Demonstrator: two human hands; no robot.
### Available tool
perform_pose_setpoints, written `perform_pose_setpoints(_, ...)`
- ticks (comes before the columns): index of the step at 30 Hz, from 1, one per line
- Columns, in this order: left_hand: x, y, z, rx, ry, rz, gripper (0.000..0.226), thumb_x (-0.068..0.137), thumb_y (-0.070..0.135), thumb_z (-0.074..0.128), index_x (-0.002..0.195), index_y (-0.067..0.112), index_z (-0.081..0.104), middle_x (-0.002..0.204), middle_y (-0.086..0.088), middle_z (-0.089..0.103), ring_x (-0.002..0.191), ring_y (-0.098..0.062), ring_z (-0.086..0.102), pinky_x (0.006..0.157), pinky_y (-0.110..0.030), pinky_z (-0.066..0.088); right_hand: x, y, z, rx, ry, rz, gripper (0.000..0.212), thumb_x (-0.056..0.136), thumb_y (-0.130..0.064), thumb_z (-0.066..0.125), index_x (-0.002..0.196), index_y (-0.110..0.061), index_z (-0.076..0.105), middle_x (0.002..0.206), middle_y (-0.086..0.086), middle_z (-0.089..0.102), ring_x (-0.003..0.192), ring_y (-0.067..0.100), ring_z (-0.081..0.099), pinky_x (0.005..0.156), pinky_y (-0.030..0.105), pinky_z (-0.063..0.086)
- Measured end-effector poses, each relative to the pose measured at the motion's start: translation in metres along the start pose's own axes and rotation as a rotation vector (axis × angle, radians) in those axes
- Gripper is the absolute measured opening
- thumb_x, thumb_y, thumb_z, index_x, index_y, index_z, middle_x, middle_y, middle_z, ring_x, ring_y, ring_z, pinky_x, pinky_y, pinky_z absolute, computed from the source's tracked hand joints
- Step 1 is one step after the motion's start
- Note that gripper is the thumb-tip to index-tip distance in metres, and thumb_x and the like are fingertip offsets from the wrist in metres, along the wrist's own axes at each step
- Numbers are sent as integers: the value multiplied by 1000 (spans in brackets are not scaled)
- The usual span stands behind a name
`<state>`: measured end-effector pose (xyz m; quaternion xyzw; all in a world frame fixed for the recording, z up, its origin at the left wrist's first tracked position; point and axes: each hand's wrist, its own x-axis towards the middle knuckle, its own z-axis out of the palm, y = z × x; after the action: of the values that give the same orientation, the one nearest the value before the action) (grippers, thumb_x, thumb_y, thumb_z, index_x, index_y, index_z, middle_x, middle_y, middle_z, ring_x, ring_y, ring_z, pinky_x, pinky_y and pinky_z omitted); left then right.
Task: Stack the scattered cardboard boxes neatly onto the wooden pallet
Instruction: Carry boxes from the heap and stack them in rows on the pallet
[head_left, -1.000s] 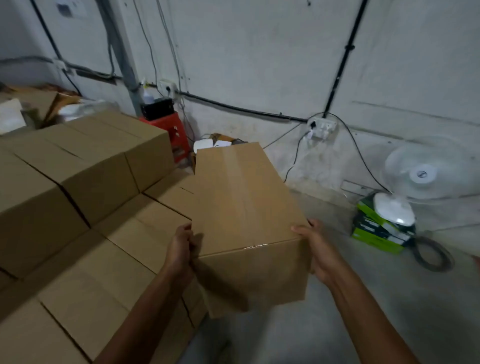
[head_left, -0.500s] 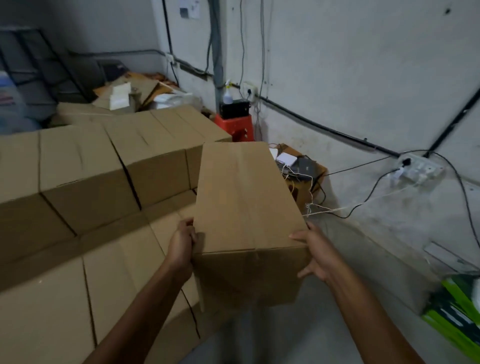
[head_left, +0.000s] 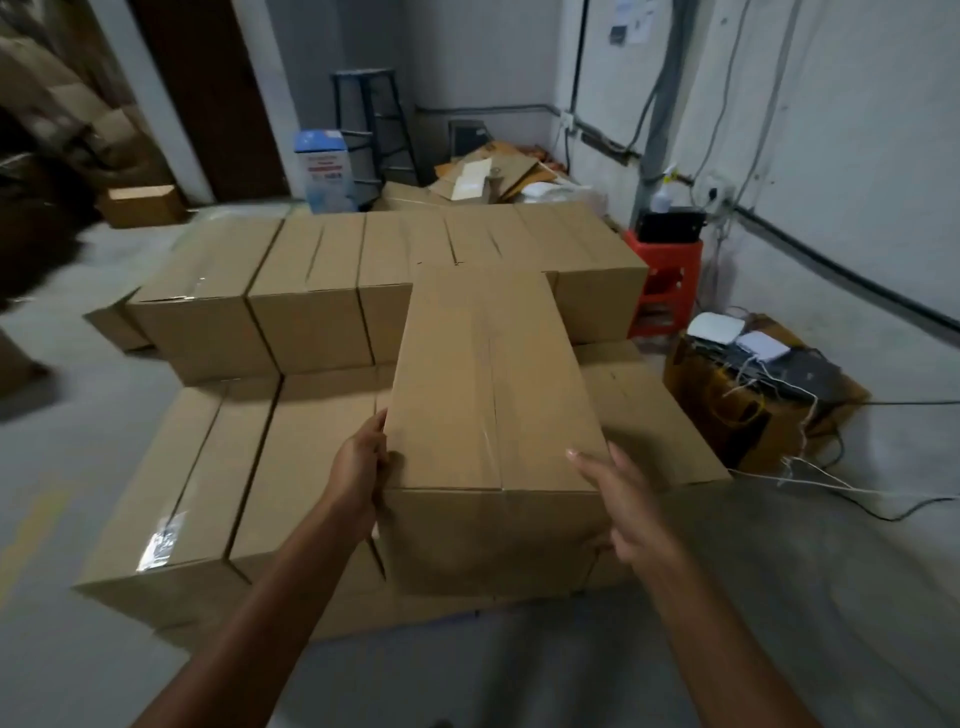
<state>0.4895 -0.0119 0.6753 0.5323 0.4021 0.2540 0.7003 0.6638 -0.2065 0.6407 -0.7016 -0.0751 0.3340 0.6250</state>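
1. Your left hand (head_left: 358, 467) grips the carried box (head_left: 488, 374) at its near left edge, with the thumb at the top rim and the fingers curled against the left wall.
2. Your right hand (head_left: 628, 499) is opened out at the near right corner of that box, with the fingers straight and spread. The fingertips lie over the top edge; I cannot tell whether they touch it.
3. The carried box lies lengthwise, pointing away from you, with a taped seam running down the middle of its top. It is over the near right part of the stacked boxes (head_left: 249, 457). Whether its base rests on them is hidden.
4. The stack shows 2 levels: a lower one nearest you and a higher row (head_left: 311, 270) behind it. The far end of the carried box meets the higher row.
5. A red stool (head_left: 665, 280) stands right of the stack, by the wall. Nearer to you, a brown carton (head_left: 727, 415) carries white devices and cables.
6. Behind the stack lie flattened cardboard (head_left: 493, 171) and a blue-and-white carton (head_left: 324, 171). A small carton (head_left: 140, 205) sits on the floor at far left.
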Motion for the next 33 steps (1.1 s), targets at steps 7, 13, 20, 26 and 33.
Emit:
perform_pose_setpoints(7,-36,9,-116,23,171,20,59,83,1,32,128,23,64,111,-1,66,100,-27,51,88,-35,42,-34,-2,105,-81,-171,46,80,92,-44,68,158,-34,26,159,5,35,142,37,35,99,70,43)
perform_pose_setpoints(13,-51,19,-232,-13,288,37,50,94,6,32,130,30,56,107,16,59,101,-13,53,79,-27,43,-65,7,217,-105,-277,30,80,94,-36,68,159,-34,21,162,6,29,145,38,31,99,74,42)
perform_pose_setpoints(20,-34,41,-394,70,270,-29,27,85,53,52,104,37,61,143,4,51,125,-25,49,117,-46,33,-97,31,361,-114,-336,57,85,93,-33,70,160,-34,17,164,5,25,145,38,30,96,73,45)
perform_pose_setpoints(26,2,52,-474,103,234,-20,19,101,38,49,120,38,52,118,11,52,100,-10,50,95,-35,32,-93,54,457,-112,-342,85,86,93,-32,70,160,-35,17,163,7,27,144,39,33,94,72,46)
perform_pose_setpoints(33,42,49,-534,58,202,-35,28,102,33,50,129,37,55,118,12,59,107,-13,56,89,-31,45,-84,65,523,-144,-300,101,84,91,-36,71,159,-37,21,160,5,34,139,38,40,94,72,46)
